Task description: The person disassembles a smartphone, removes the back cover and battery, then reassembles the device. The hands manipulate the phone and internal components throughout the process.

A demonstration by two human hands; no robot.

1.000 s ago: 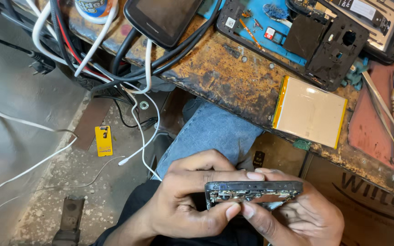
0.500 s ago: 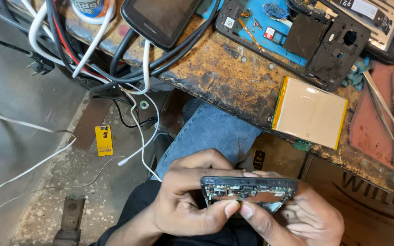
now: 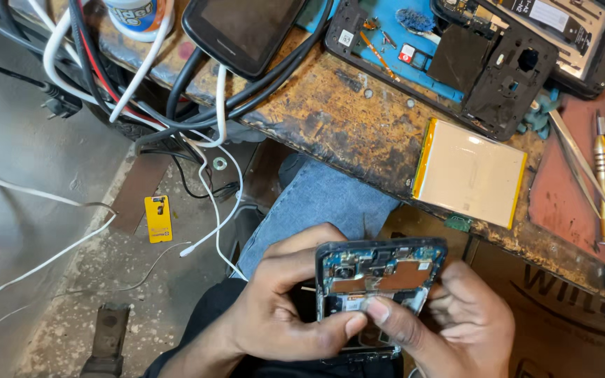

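Cables [image 3: 141,91] spill off the worn bench [image 3: 330,133] at left. At centre, the left hand [image 3: 281,308] and right hand [image 3: 456,322] clamp together on an opened phone [image 3: 379,280], held over the lap, circuit board exposed. It looks light, stiff and fragile, best gripped by its frame edges. A battery [image 3: 470,171] lies right.

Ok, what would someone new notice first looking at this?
First, the opened phone at the bottom centre, its circuit board showing, held in the grip of the left hand and right hand. Next, the pale flat battery at the rusty bench edge, and the tangle of cables top left.
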